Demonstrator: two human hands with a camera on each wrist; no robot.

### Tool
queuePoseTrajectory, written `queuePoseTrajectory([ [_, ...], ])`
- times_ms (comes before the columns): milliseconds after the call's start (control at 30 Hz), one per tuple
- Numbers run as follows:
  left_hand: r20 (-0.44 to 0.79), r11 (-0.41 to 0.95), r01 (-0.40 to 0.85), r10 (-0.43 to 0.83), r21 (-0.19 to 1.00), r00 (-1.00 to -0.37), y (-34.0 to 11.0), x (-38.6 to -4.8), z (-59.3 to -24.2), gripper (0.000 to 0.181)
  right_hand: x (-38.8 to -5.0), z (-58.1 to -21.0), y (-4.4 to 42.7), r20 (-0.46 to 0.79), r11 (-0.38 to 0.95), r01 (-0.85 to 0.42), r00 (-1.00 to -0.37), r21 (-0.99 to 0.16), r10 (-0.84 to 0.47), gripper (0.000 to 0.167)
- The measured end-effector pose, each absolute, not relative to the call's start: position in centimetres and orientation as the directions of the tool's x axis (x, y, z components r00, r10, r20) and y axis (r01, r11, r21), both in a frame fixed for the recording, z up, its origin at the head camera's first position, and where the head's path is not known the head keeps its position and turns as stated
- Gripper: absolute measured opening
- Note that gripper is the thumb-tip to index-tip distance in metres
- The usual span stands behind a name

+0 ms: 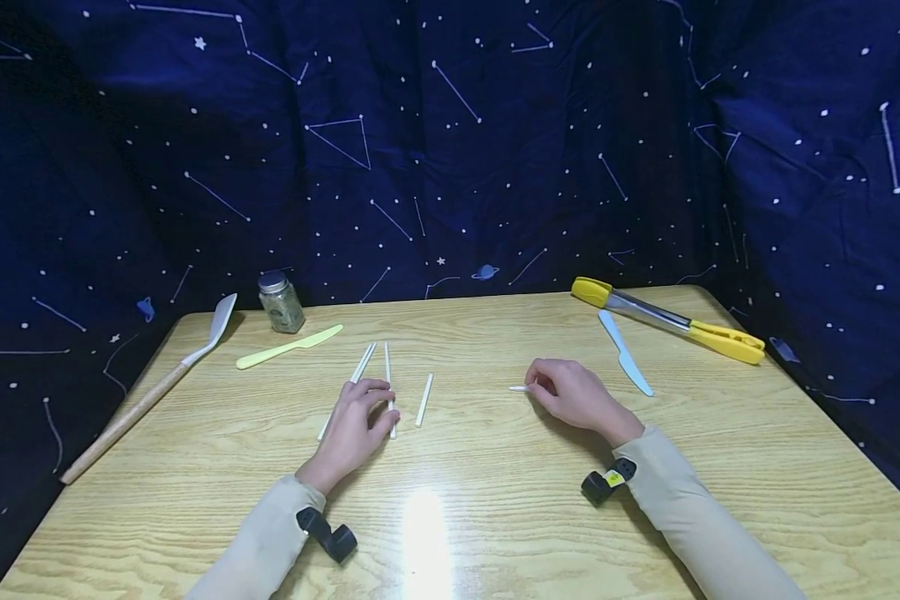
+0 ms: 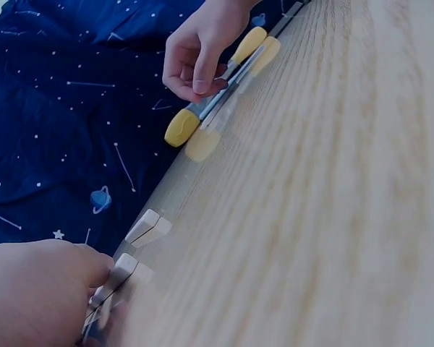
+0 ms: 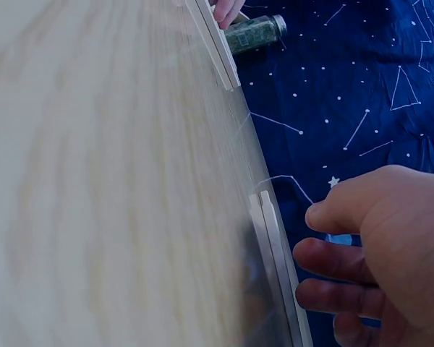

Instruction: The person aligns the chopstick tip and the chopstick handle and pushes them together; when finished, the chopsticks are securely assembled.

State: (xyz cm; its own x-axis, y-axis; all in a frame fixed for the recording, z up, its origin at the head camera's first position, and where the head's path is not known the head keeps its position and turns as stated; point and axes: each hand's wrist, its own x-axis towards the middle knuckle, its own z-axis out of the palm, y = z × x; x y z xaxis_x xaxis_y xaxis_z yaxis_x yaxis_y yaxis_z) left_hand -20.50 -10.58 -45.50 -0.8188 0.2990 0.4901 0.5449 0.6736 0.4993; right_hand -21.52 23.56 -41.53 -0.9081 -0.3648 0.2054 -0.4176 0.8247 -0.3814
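Note:
My left hand (image 1: 356,425) lies over slim white chopsticks, its thumb and index finger spread across the right-hand chopstick (image 1: 387,362). Another chopstick (image 1: 363,361), which looks doubled at its far end, runs partly beneath this hand. A shorter white stick (image 1: 423,400) lies just to its right. My right hand (image 1: 566,392) hovers low over the wood with bent, loose fingers. Beside its fingertips the end of a white stick (image 1: 518,388) shows; the hand hides the rest. In the right wrist view that stick (image 3: 278,267) lies apart from the thumb and fingers.
Left, a wooden-handled spatula (image 1: 142,404) leans along the table edge. Behind my left hand are a lidded herb jar (image 1: 282,304) and a yellow-green knife (image 1: 288,348). At right lie a blue knife (image 1: 625,354) and yellow-ended tongs (image 1: 652,312). A dark starry curtain (image 1: 450,167) hangs behind.

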Motion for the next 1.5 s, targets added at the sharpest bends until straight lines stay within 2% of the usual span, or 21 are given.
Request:
queuePoseTrajectory([
  [533,0.522,0.754,0.513,0.267,0.41,-0.81,-10.64,-20.3,-45.34,0.022,-21.49,-41.8,23.48,0.202,0.812,-0.432,-0.902,-0.392,-0.383,0.005],
  [1033,0.534,0.778,0.46,0.193,0.428,-0.823,-10.83,-20.35,-45.43,0.02,-21.52,-41.92,23.43,0.199,0.806,-0.44,-0.898,-0.397,-0.392,0.004],
  [1333,0.521,0.762,0.478,0.22,0.436,-0.825,-10.81,-20.44,-45.49,0.019,-21.52,-41.69,23.79,0.164,0.831,-0.408,-0.913,-0.377,-0.374,0.003],
  [1500,0.518,0.763,0.49,0.24,0.422,-0.821,-10.9,-20.5,-45.35,0.02,-21.75,-41.69,24.24,0.133,0.849,-0.399,-0.917,-0.345,-0.377,0.01],
])
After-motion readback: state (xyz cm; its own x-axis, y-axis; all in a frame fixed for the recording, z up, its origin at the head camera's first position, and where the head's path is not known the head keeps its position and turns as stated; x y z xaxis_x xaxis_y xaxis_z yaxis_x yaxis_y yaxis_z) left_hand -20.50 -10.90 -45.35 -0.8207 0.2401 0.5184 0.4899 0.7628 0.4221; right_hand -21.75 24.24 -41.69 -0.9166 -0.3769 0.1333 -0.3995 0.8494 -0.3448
